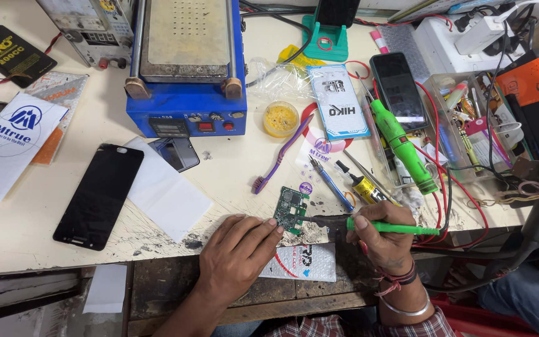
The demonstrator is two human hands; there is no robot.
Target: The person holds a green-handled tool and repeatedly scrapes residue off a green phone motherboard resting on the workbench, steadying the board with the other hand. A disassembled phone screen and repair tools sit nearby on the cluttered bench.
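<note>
The green circuit board (291, 210) lies flat at the near edge of the counter (232, 162), just left of centre-right. The left hand (238, 249) rests fingertips on the board's near-left edge, pinning it down; its grip is pressed flat, not closed around anything. The right hand (382, 240) holds a green-handled soldering iron (369, 225) in a clenched grip, the dark tip reaching the board's right edge.

The step in hand appears to be soldering work at the board's edge. The next move calls for a steady tip and firm hold-down so the board does not slide.

Count, outward: one circuit board; two green-handled irons, the second (402, 145) lying to the far right; one purple toothbrush (281, 154); one yellow flux tin (281, 118); one black phone screen (99, 196) to the left; one blue heating plate machine (186, 68) at the far side.
</note>
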